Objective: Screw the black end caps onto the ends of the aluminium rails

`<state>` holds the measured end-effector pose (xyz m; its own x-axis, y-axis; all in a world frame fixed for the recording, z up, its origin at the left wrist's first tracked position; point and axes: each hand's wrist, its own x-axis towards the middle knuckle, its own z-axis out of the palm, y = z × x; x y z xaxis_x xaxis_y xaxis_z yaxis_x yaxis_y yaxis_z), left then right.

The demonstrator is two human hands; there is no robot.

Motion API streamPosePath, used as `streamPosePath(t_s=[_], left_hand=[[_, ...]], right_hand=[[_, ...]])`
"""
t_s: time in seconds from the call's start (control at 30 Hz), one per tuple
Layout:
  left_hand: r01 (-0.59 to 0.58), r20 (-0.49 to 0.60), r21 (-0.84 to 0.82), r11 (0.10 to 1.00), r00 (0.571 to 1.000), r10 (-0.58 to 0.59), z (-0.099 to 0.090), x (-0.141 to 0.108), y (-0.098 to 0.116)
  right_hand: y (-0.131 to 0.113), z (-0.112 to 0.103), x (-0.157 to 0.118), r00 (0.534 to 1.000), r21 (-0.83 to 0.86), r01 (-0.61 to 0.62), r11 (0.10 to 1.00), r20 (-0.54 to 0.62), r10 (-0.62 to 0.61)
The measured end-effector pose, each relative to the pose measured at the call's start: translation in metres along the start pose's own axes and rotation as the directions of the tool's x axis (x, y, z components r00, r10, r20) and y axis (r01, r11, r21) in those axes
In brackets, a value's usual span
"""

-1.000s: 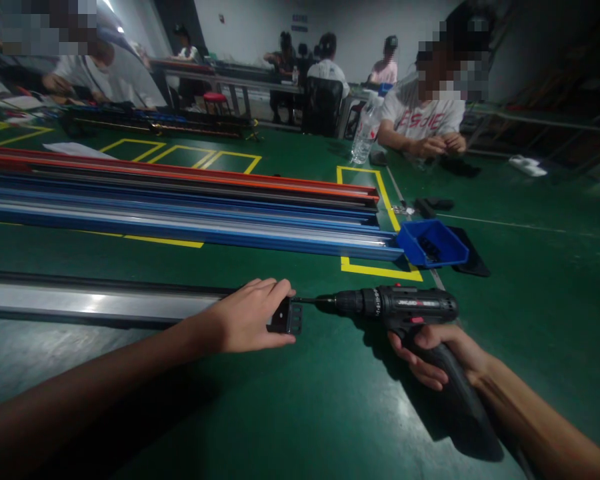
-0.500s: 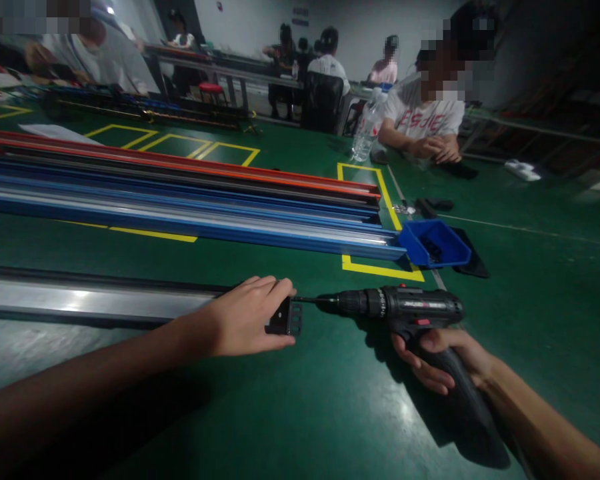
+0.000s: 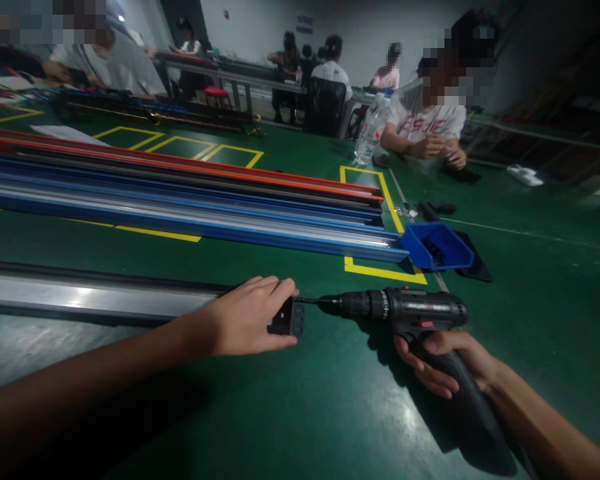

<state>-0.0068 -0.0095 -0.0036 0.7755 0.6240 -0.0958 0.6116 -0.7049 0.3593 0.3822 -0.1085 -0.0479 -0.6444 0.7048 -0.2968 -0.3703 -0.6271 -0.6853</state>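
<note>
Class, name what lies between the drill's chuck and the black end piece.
Head view: a thin bit runs from the chuck toward the end piece.

Here's the green tabletop (image 3: 350, 407) right before me, and a black-edged silver rail (image 3: 100, 297) runs along my side of it! Beyond that, blue rails (image 3: 260, 230) lie lengthwise next to an orange one (image 3: 260, 173), across yellow tape (image 3: 380, 272), their ends near a blue bin (image 3: 447, 260). Farther off from me, a clear bottle (image 3: 366, 137) stands upright, and over to my left lies a white sheet (image 3: 70, 135).
</note>
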Motion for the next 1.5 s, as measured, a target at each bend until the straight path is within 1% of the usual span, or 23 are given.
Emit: streamPosePath(t_s=[0.47,0.83,1.13,1.5], left_hand=[[-0.014,-0.023,0.007,1.000,1.000,0.014,0.0022,-0.0002,-0.0007],[-0.005,-0.009,0.016,1.000,1.000,0.005,-0.0004,0.0001,0.0012],[-0.013,-0.023,-0.007,1.000,1.000,0.013,0.0009,-0.0006,-0.0001],[0.004,-0.008,0.005,1.000,1.000,-0.004,0.0002,0.0001,0.0023]], right_hand=[[0.0007,-0.0008,-0.0003,1.000,0.004,-0.015,1.000,-0.027,0.015],[-0.0014,0.0021,0.0012,1.000,0.015,0.005,1.000,0.017,-0.005],[-0.0008,0.0009,-0.0009,1.000,0.032,-0.016,0.999,-0.007,0.016],[-0.0020,0.0015,-0.0018,0.999,0.038,-0.036,0.999,-0.022,0.037]])
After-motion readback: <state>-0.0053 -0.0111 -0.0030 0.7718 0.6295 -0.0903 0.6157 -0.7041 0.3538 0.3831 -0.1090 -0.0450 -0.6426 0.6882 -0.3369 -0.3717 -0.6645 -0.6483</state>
